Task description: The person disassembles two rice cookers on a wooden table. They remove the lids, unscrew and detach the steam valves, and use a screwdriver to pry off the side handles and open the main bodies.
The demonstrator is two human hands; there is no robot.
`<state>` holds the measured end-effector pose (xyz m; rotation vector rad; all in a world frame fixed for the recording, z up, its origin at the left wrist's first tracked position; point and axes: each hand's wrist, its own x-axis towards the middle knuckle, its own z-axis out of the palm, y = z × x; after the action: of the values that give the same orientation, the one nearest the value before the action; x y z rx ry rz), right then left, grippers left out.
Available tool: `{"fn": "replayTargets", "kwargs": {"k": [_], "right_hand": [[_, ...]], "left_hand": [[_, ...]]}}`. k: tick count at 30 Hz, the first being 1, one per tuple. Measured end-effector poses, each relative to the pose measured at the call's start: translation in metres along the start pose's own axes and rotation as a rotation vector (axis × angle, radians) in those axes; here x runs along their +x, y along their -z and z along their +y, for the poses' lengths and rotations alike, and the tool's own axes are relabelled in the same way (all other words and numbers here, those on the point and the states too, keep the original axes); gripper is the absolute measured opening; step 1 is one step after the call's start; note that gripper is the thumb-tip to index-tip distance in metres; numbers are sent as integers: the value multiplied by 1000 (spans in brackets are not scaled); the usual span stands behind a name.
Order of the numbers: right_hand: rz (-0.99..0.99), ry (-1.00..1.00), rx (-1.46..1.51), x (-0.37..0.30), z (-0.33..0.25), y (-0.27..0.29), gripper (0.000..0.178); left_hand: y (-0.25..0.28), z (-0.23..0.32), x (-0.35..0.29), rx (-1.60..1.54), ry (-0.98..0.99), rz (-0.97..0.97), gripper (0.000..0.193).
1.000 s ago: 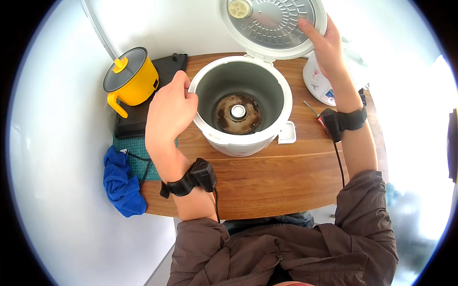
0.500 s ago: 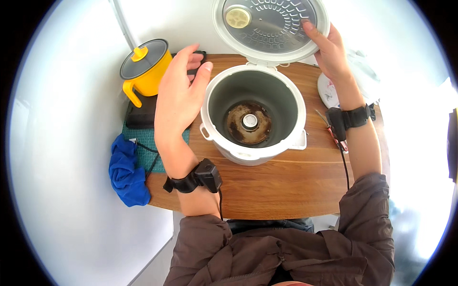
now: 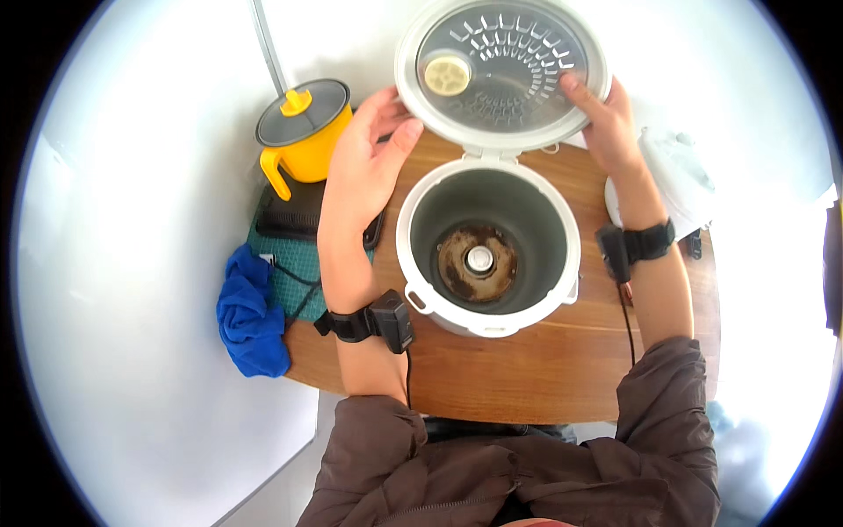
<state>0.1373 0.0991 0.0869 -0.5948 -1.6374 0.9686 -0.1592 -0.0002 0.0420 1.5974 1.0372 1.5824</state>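
Note:
A white rice cooker stands on the table with its lid raised and hinged back at the far side. Inside, the grey walls and a brown-stained heating plate with a round central knob show, and there is no inner pot. My right hand grips the lid's right rim, its thumb on the metal inner face. At the lid's left rim is my left hand, fingers and thumb apart; whether its fingertips touch the rim I cannot tell.
A yellow pot with a grey lid stands at the far left, near a black tray-like object on a green mat. A blue cloth hangs at the left table edge. A white kettle-like appliance stands at the right.
My left hand has come to the lid's left rim. The cooker and lid appear lower in the picture, and the view has shifted. My right hand keeps its grip on the lid.

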Motion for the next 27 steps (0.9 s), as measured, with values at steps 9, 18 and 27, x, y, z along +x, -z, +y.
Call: {"fn": "replayTargets", "kwargs": {"k": [9, 18, 27], "right_hand": [[133, 82, 86, -8, -4, -12, 55], [156, 178, -26, -20, 4, -8, 59], [155, 107, 93, -26, -12, -23, 62]], "left_hand": [[-8, 3, 29, -135, -137, 2, 55], [-18, 3, 30, -220, -116, 49, 45], [-14, -4, 32, -268, -112, 23, 48]]}}
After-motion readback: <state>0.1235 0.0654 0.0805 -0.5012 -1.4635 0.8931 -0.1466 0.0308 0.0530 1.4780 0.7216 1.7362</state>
